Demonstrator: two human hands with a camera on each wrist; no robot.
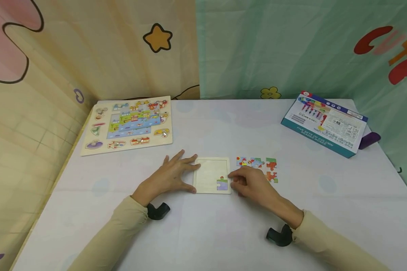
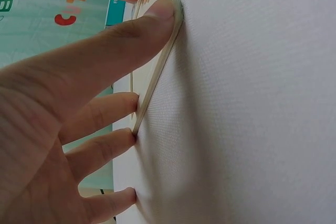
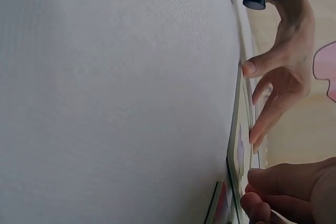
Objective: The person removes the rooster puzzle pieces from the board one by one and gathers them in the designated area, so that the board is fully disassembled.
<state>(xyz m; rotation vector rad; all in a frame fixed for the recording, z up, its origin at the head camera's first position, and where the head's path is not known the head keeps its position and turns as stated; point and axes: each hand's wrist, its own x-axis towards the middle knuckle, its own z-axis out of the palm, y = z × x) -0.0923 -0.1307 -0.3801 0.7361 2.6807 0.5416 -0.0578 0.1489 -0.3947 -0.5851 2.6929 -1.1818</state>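
Observation:
A pale square puzzle tray (image 1: 208, 171) lies flat on the table between the hands. In its lower right corner sits a green and lilac jigsaw piece (image 1: 222, 184). My left hand (image 1: 171, 174) is spread at the tray's left side, thumb on the near corner; in the left wrist view two fingertips (image 2: 131, 100) meet its edge. My right hand (image 1: 254, 184) is at the tray's right edge, fingers bent, thumb and index tip close together; I cannot tell whether they pinch anything. Several colourful jigsaw pieces (image 1: 271, 164) lie right of the tray, partly hidden by this hand.
At the back left lies a large wooden peg-puzzle board (image 1: 88, 146) with picture sheets (image 1: 132, 124) on it. A teal and white box (image 1: 325, 124) stands at the back right, a purple object (image 1: 369, 140) beside it. Curtains (image 1: 274, 45) hang behind the table.

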